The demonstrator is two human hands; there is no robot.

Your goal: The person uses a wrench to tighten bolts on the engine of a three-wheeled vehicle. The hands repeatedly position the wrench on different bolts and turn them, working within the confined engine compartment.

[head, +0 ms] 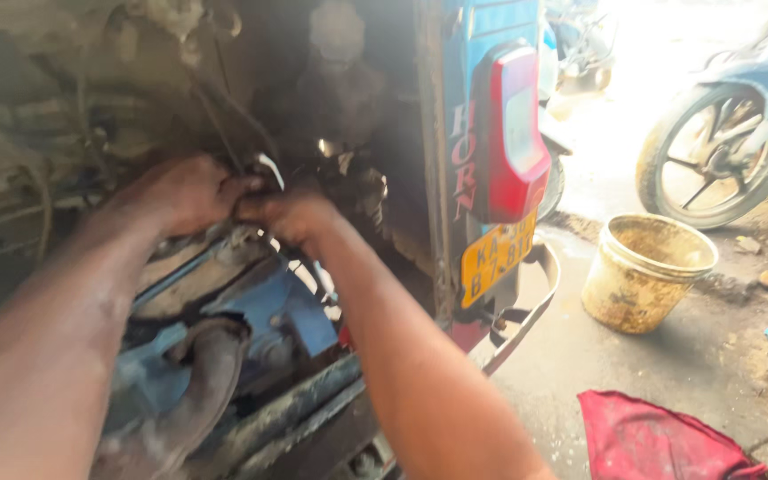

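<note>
The left hand (190,191) and right hand (288,218) are curled together deep in the engine bay, pinched on a small pale clip (270,169); what it is fixed to is lost in grime and shadow. A yellow plate (495,258) is mounted under the red lamp (513,133), beside red vertical lettering on a blue panel (482,36). A yellow bucket (646,271) is seen on the floor.

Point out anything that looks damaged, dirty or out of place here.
The yellow bucket on the ground is heavily stained with grime. A red cloth lies crumpled on the floor. The left hand and right hand meet deep in a greasy, soot-blackened engine bay.
</note>
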